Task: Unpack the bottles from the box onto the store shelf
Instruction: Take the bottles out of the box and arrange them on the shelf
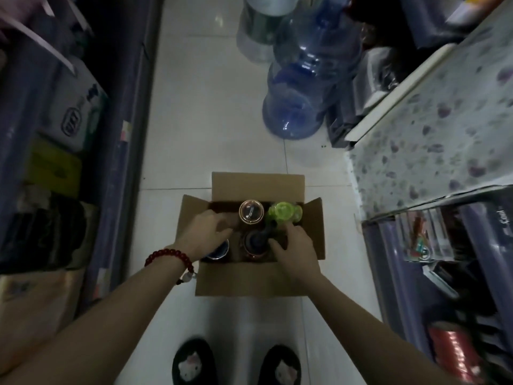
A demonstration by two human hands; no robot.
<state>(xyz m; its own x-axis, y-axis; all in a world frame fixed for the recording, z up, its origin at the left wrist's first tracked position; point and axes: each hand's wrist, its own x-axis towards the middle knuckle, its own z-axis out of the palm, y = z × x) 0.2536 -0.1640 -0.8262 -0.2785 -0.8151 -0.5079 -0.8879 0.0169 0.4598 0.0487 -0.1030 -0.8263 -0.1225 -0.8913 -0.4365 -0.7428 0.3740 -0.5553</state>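
Reaching into box (pixel 258 282), right hand (pixel 295 247) beside dark bottle (pixel 254 244)

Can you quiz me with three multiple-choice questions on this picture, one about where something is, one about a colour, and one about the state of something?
1. Where does the cardboard box stand?
A. On the tiled floor
B. On a shelf
C. On a chair

2. What colour is the cap of the bottle in the far right corner of the box?
A. Red
B. Bright green
C. White

3. What state is the box in?
A. Taped shut
B. Crushed flat
C. Flaps open, bottles inside

Answers:
1. A, the box sits on the white floor tiles between the shelves.
2. B, that cap shows bright green beside the orange-rimmed bottle.
3. C, the flaps are folded outward and both the left hand and the right hand reach in among the bottle tops.
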